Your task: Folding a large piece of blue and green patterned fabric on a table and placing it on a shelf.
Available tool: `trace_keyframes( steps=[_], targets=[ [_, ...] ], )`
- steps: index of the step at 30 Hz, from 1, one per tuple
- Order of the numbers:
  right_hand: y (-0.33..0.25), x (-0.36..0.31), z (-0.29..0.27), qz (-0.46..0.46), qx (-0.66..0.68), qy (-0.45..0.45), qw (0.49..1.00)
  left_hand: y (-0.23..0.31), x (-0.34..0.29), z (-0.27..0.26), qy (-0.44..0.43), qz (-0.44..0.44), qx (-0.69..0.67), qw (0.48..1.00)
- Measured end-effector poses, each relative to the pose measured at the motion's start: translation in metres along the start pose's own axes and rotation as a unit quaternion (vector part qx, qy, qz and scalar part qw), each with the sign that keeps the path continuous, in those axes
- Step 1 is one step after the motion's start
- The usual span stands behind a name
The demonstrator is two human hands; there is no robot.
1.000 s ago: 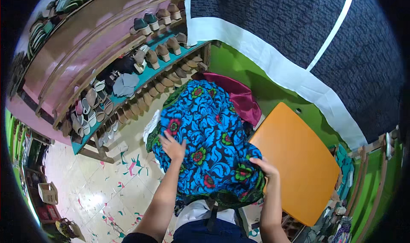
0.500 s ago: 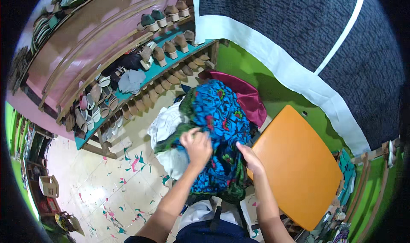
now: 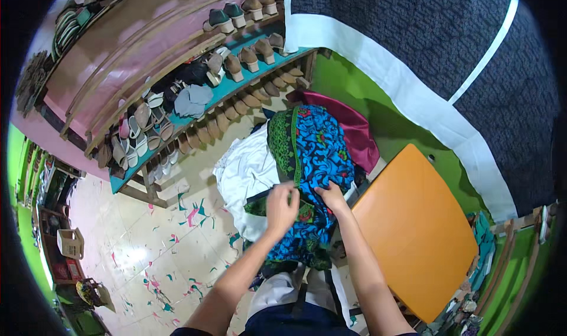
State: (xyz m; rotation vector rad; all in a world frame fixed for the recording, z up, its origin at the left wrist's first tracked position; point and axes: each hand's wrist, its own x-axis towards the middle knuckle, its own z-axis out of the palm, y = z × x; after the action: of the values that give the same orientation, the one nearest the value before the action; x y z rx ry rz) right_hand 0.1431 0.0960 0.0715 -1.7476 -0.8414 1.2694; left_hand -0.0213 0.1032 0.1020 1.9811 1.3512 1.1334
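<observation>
A blue patterned cloth (image 3: pixel 322 138) with black swirls, red flowers and a green border lies over a pile in front of me. My left hand (image 3: pixel 283 209), a little blurred, is closed on the cloth's green-bordered edge, a folded part of which shows beside the fingers. Over on the right, my right hand (image 3: pixel 333 199) grips the blue part of the same cloth, its fingers partly sunk in the folds. A white cloth (image 3: pixel 245 164) spreads to the left, partly under the patterned one. Behind the pile is a shiny maroon fabric (image 3: pixel 358 129).
An orange table or stool top (image 3: pixel 416 232) stands close on the right. A teal shoe rack (image 3: pixel 221 91) with several shoes and a grey cloth (image 3: pixel 193 101) runs along the far left. Fabric scraps (image 3: pixel 192 212) litter the tiled floor. A dark curtain (image 3: pixel 401 28) hangs at the far right.
The patterned cloth has been straightened, and its green border now runs lengthwise. More of the white cloth shows. My left hand has moved slightly right and nearer, my right hand slightly left and farther.
</observation>
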Motion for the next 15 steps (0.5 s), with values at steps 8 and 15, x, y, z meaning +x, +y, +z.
trace_keyframes(
  steps=[8,15],
  targets=[
    [0.000,-0.026,0.003,-0.007,0.092,-0.151,0.984,-0.058,0.034,0.031,-0.230,-0.471,-0.282,0.804],
    [-0.045,-0.089,-0.045,-0.015,0.136,-0.406,0.904,0.011,0.041,-0.021,-0.166,-0.416,-0.509,0.734]
  ],
)
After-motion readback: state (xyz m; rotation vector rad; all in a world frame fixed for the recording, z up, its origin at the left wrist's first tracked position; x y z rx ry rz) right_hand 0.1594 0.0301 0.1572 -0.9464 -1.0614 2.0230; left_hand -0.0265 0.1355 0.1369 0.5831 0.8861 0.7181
